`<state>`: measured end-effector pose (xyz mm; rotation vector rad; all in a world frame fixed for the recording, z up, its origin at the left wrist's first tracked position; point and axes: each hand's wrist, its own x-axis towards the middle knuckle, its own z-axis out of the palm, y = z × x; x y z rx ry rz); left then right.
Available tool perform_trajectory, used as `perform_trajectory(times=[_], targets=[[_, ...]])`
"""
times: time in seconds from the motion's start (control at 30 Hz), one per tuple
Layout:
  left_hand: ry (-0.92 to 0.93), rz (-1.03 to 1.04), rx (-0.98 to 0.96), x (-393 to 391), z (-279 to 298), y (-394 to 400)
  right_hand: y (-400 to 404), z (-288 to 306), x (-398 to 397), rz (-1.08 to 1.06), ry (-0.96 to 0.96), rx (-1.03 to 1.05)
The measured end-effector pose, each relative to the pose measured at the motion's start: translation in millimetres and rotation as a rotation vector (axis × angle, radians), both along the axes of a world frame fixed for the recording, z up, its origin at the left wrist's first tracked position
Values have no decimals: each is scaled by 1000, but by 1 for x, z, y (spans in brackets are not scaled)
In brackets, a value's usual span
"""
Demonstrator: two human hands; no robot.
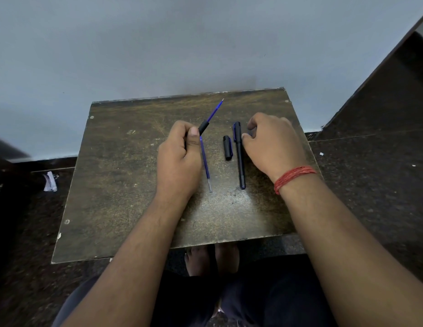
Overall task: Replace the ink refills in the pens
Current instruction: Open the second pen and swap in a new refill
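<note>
My left hand [179, 152] grips a black pen barrel [203, 128], from whose far end a blue refill [215, 110] sticks out towards the wall. A second blue refill [205, 165] lies loose on the small wooden table [125, 185] just right of that hand. A black pen cap [227, 147] lies in the middle. To its right lies a capped black pen [239, 156]. My right hand [272, 143], with a red thread at the wrist, hovers beside this pen, fingers curled, fingertips close to its cap end; whether they touch it is unclear.
The table stands against a pale wall [158, 43]. Dark speckled floor surrounds it, with a crumpled bit of paper [50, 181] on the left. My bare feet [213, 260] show under the table's near edge.
</note>
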<state>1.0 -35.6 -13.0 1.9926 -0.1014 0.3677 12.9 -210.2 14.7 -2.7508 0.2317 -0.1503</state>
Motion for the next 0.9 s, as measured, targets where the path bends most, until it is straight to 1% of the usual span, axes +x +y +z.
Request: perform_trajectory(times=[0.07, 0.1, 0.2, 0.27, 0.5, 0.73, 0.9], targets=[[2, 1, 3, 0, 0, 0, -1, 1, 1, 2, -29, 37], [3, 2, 4, 0, 0, 0, -2, 1, 1, -9, -67, 94], [5, -4, 13, 0, 0, 0, 2, 5, 0, -65, -183, 377], [6, -5, 22, 0, 0, 0, 8, 8, -2, -65, -209, 563], [-21, -28, 52, 0, -1, -1, 34, 5, -8, -21, -24, 1034], [-38, -90, 110, -1, -3, -3, 37, 6, -8, -33, 45, 1251], [-57, -106, 141, -1, -4, -2, 28, 9, -5, -96, -14, 1402]])
